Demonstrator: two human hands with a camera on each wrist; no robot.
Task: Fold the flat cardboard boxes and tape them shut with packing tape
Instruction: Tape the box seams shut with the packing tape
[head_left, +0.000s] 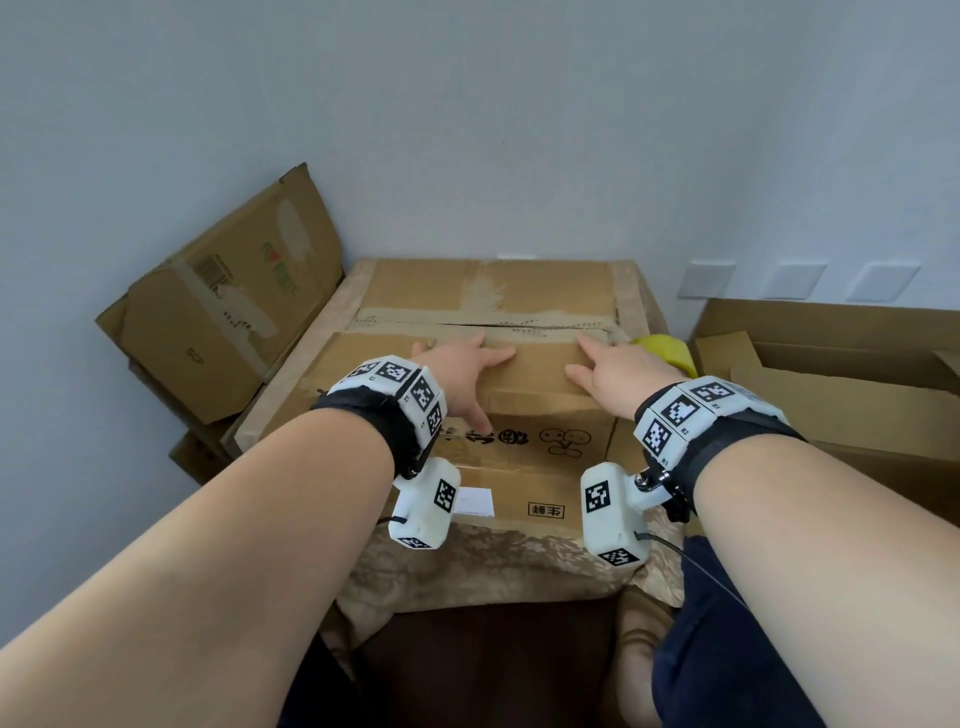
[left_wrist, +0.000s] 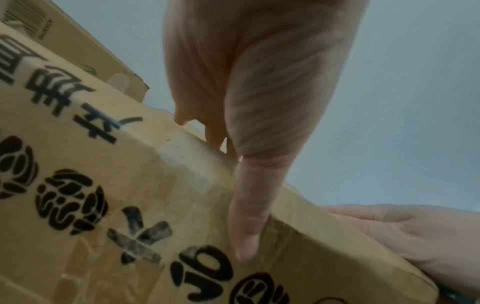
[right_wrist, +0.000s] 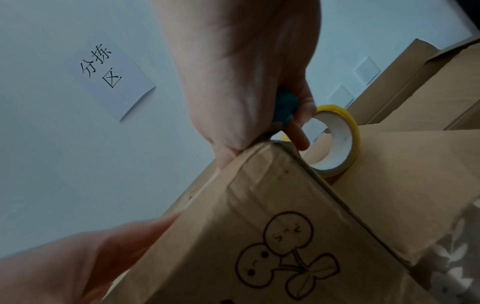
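A printed cardboard box (head_left: 498, 410) is stood on a table draped in a patterned cloth (head_left: 488, 564), filling most of the tabletop. The left hand (head_left: 462, 369) is laid on the box's top near the near edge, its fingers straight and spread over the flap, with the thumb (left_wrist: 246, 232) pressed down against the printed front face. The right hand (head_left: 618, 371) is set on the top beside it, toward the right edge; its forefinger is stretched forward, while in the right wrist view the remaining fingers are curled round a small dark blue-green object (right_wrist: 284, 107) whose kind cannot be told. A roll of yellow packing tape (right_wrist: 337, 142) is seen just beyond the box's right corner. Flattened cardboard boxes (head_left: 228, 296) are leaned against the wall off the table's left edge, and more cardboard (head_left: 841, 374) is lying off the right edge.
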